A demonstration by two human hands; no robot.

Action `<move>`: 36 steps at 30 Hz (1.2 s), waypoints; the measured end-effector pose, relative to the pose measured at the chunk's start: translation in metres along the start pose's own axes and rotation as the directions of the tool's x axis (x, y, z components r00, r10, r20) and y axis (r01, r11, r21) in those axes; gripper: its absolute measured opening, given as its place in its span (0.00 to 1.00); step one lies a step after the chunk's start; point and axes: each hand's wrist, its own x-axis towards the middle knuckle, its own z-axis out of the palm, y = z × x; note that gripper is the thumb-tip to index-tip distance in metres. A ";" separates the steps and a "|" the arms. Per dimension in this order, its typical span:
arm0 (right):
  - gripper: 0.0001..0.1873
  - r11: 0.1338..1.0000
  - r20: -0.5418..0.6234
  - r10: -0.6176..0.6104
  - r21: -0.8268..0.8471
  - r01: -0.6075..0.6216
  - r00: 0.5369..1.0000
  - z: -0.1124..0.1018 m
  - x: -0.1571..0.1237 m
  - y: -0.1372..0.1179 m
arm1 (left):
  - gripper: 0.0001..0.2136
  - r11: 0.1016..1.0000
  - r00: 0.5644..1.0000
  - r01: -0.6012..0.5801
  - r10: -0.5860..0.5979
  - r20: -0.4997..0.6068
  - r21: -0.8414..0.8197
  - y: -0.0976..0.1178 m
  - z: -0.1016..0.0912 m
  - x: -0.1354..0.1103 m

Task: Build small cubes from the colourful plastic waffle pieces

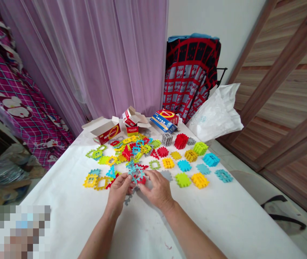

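A light-blue frame, roughly square, is held at opposite edges in the narrow pinch of the left hand and the right hand, neither clearly nearer, over the white table, the mixed pile lying just beyond.

Home, lilac curtain, wooden doors

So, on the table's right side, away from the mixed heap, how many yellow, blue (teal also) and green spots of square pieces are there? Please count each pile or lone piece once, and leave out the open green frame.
Yellow spots: 4
Blue spots: 4
Green spots: 2
Total: 10
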 end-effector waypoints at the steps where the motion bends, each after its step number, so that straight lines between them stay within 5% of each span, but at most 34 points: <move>1: 0.18 1.000 0.001 0.015 -0.020 -0.015 1.000 0.000 0.000 -0.001 | 0.24 1.000 1.000 0.003 -0.003 0.003 -0.003 0.000 0.001 -0.001; 10: 0.19 0.997 -0.018 0.068 -0.043 -0.068 0.998 -0.002 0.000 -0.002 | 0.25 1.000 0.999 0.023 -0.024 0.045 0.014 0.000 0.008 -0.004; 15: 0.20 0.983 -0.162 0.145 -0.087 -0.160 0.976 -0.038 0.004 0.032 | 0.29 0.995 0.998 -0.009 0.002 0.070 0.096 0.004 0.003 -0.007; 18: 0.21 0.937 -0.339 0.265 -0.129 -0.324 0.902 -0.087 -0.005 0.082 | 0.31 0.992 0.998 -0.021 0.014 0.059 0.123 0.003 -0.004 -0.005; 22: 0.26 0.762 -0.542 0.444 -0.189 -0.619 0.713 -0.160 -0.041 0.149 | 0.33 0.991 0.998 -0.006 -0.001 0.055 0.133 0.000 -0.008 -0.002; 25: 0.26 0.653 -0.575 0.485 -0.264 -0.710 0.660 -0.193 -0.071 0.182 | 0.35 0.988 0.999 0.012 -0.017 0.033 0.156 -0.002 -0.009 -0.001; 36: 0.21 0.585 -0.473 0.547 -0.374 -0.719 0.691 -0.193 -0.091 0.209 | 0.32 0.980 0.998 -0.032 0.041 -0.042 0.196 -0.009 -0.015 0.006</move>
